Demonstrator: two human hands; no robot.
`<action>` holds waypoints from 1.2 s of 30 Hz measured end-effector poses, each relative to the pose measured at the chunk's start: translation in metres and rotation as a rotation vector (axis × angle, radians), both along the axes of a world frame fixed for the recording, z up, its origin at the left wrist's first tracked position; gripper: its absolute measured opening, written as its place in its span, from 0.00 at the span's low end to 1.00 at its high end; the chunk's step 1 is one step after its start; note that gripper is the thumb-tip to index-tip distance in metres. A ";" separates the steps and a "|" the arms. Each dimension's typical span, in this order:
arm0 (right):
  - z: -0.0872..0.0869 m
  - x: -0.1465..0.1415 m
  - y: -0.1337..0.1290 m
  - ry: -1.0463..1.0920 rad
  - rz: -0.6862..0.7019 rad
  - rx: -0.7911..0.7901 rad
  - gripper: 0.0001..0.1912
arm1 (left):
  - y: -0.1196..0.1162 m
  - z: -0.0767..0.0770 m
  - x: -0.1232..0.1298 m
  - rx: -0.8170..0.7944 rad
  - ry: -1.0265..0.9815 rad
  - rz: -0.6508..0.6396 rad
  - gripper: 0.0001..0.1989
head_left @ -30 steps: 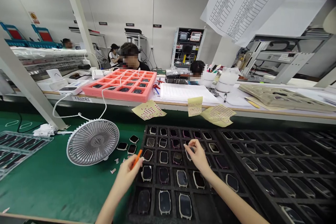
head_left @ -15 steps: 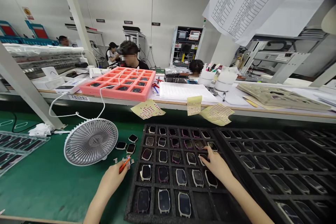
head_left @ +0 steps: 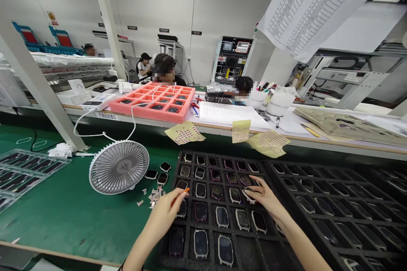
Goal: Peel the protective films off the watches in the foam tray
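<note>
My left hand (head_left: 167,209) is closed around a slim orange tool (head_left: 180,194), whose exact kind I cannot make out. It hovers over the left edge of a black foam tray (head_left: 246,243), in whose compartments lie several square watch cases with dark faces. On the tray's right side, my right hand (head_left: 267,199) has its thumb and fingers around the edges of a silver-rimmed watch case (head_left: 249,195), which looks slightly tilted in its compartment. Just left of the tray lie three loose watch cases (head_left: 163,178) and a small pile of pale tabs (head_left: 155,197).
A round grey fan (head_left: 119,167) stands on the green mat (head_left: 79,228). A second foam tray (head_left: 313,228) sits to the right. On the shelf ahead are a pink compartment tray (head_left: 152,101) and papers (head_left: 230,114). Yellow sticker sheets (head_left: 241,131) hang from its edge. People sit beyond.
My left hand has moved right with the orange tool, from the pale tabs to the tray's left edge. My right hand's fingers have closed in on the watch case. The view has shifted slightly.
</note>
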State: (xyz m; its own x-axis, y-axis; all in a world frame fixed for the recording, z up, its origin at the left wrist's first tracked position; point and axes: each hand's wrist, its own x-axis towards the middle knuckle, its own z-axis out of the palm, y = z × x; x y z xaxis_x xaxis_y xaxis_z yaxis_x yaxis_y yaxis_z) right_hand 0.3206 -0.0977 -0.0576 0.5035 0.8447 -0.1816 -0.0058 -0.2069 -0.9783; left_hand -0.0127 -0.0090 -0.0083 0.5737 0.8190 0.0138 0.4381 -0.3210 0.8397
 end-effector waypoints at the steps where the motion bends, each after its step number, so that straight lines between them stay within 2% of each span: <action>1: 0.008 -0.010 -0.001 0.095 0.017 0.051 0.39 | -0.005 0.003 0.007 -0.031 -0.036 -0.045 0.20; 6: 0.043 -0.080 0.000 0.453 0.149 0.232 0.31 | -0.025 0.010 0.041 -0.270 -0.189 -0.286 0.20; 9: 0.049 -0.116 0.006 0.589 0.174 0.297 0.23 | -0.032 0.009 0.053 -0.321 -0.274 -0.287 0.20; 12: 0.048 -0.135 0.012 0.675 0.157 0.322 0.18 | -0.034 0.008 0.056 -0.325 -0.312 -0.259 0.19; 17: 0.048 -0.145 0.017 0.707 0.096 0.373 0.15 | -0.032 0.007 0.054 -0.376 -0.327 -0.246 0.20; 22: 0.050 -0.148 0.020 0.748 0.044 0.390 0.17 | -0.032 0.006 0.057 -0.417 -0.356 -0.238 0.22; 31: 0.050 -0.151 0.018 0.668 0.050 0.397 0.18 | -0.031 0.006 0.057 -0.410 -0.353 -0.245 0.24; 36: 0.051 -0.155 0.018 0.814 0.059 0.352 0.23 | -0.034 0.005 0.059 -0.445 -0.436 -0.268 0.24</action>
